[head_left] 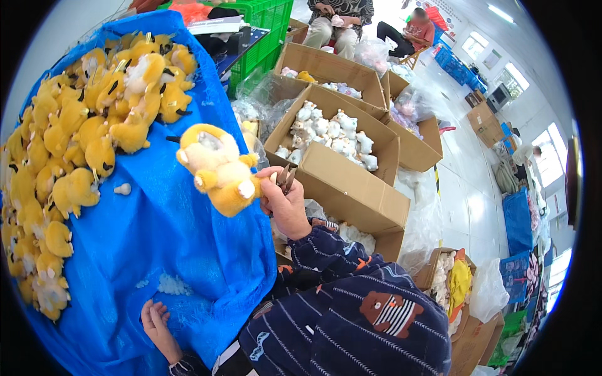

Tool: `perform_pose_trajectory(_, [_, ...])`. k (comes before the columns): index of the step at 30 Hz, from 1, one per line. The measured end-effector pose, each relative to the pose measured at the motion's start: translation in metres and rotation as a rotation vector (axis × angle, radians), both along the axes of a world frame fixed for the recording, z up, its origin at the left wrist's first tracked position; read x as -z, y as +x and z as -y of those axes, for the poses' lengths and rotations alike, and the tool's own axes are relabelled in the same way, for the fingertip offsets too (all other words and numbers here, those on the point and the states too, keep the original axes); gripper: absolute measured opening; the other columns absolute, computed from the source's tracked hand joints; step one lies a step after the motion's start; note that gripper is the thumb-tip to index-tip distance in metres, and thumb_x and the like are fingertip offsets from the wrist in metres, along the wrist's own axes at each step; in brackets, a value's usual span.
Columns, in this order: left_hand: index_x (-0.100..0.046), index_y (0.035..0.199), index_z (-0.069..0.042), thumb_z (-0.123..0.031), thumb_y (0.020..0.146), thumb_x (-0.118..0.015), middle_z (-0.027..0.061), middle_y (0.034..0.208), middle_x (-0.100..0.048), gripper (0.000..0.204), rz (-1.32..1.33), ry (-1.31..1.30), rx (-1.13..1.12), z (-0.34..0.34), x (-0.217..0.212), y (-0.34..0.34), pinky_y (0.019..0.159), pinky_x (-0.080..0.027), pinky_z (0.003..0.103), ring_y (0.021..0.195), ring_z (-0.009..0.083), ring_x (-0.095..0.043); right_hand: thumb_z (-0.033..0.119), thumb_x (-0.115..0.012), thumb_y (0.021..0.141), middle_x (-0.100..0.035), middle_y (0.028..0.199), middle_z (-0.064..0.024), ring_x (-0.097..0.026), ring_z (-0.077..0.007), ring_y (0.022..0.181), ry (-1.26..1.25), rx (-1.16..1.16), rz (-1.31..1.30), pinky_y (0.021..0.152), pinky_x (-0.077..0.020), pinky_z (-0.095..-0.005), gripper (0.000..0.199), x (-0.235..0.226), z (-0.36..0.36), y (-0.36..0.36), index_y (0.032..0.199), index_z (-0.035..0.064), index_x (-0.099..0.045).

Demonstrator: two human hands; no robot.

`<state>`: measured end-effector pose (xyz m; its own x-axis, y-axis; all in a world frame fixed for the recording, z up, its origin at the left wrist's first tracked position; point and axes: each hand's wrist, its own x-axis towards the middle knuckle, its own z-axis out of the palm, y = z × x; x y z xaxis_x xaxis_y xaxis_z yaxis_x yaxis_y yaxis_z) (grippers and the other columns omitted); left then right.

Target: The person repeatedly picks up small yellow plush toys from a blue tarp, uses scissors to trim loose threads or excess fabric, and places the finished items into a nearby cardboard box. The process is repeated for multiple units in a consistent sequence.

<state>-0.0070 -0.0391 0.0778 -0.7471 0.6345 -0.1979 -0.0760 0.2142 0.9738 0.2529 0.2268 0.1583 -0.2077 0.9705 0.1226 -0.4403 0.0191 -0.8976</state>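
My right hand (pixel 283 203) is closed, pinching a yellow plush toy (pixel 227 168) by its lower edge above a blue tarp (pixel 157 219). The toy has a cream belly, a pale face area and a black-tipped ear. Dark pointed metal prongs, probably of snips (pixel 287 178), stick up from the same hand. Down at the near side, my left hand (pixel 158 323) rests on the tarp, fingers loosely apart and holding nothing. White loose stuffing (pixel 172 285) lies just beyond it. A small white piece (pixel 123 188) sits beside the heap of yellow plush toys (pixel 81 131).
Right of the tarp stand a cardboard box (pixel 351 182) of white plush toys and another box (pixel 338 59) behind it. Green crates (pixel 260 37) rise at the back. Two people sit beyond the boxes. A further box (pixel 461 319) and clear plastic bags (pixel 489 291) stand at the right.
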Motion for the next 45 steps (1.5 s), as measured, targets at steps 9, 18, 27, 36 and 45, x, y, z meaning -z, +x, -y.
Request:
perform_pose_trajectory(9, [-0.041, 0.126, 0.002, -0.021, 0.096, -0.047, 0.0162, 0.114, -0.053, 0.038, 0.329, 0.117, 0.029, 0.000, 0.007, -0.015, 0.088, -0.043, 0.037, 0.102, 0.0256, -0.053, 0.015, -0.057, 0.088, -0.051, 0.064, 0.0043, -0.045, -0.0031, 0.051, -0.010, 0.011, 0.074, 0.045, -0.0343, -0.0192, 0.012, -0.014, -0.008, 0.020, 0.094, 0.0052, -0.061])
perform_pose_trajectory(18, [-0.047, 0.121, 0.000, -0.020, 0.095, -0.049, 0.0123, 0.104, -0.058, 0.033, 0.350, 0.155, -0.017, 0.000, 0.010, -0.013, 0.080, -0.046, 0.031, 0.092, 0.0210, -0.057, 0.027, -0.058, 0.088, -0.058, 0.081, -0.0009, -0.038, -0.0038, 0.051, 0.082, 0.507, -0.030, 0.045, -0.0314, -0.0199, 0.018, -0.034, -0.130, 0.115, 0.089, 0.0082, -0.058])
perform_pose_trajectory(27, [-0.052, 0.116, 0.002, -0.018, 0.095, -0.050, 0.0116, 0.104, -0.061, 0.029, 0.236, 0.212, 0.130, -0.007, 0.015, -0.009, 0.083, -0.048, 0.030, 0.096, 0.0186, -0.060, 0.021, -0.060, 0.090, -0.057, 0.080, 0.0017, -0.029, 0.0011, 0.045, -0.009, 0.161, 0.242, 0.038, -0.0208, -0.0172, 0.020, -0.034, -0.087, 0.003, 0.105, 0.0073, -0.062])
perform_pose_trajectory(36, [-0.057, 0.113, -0.001, -0.018, 0.092, -0.056, 0.0084, 0.104, -0.063, 0.027, -0.112, 0.229, 0.150, 0.015, -0.035, 0.000, 0.083, -0.047, 0.029, 0.094, 0.0142, -0.060, 0.009, -0.057, 0.087, -0.058, 0.068, -0.0006, -0.045, -0.0031, 0.054, 0.422, -0.493, 0.475, 0.048, -0.0330, -0.0181, 0.012, -0.037, 0.007, -0.130, 0.092, -0.0020, -0.061])
perform_pose_trajectory(45, [-0.060, 0.104, -0.003, -0.019, 0.088, -0.058, 0.0121, 0.099, -0.063, 0.022, -0.619, 0.002, -0.185, 0.023, -0.129, -0.134, 0.073, -0.050, 0.032, 0.086, 0.0220, -0.062, 0.009, -0.061, 0.087, -0.065, 0.081, -0.0052, -0.060, -0.0075, 0.070, 0.290, -1.061, 0.596, 0.062, -0.0465, -0.0203, 0.017, 0.047, 0.078, -0.153, 0.097, -0.0052, -0.063])
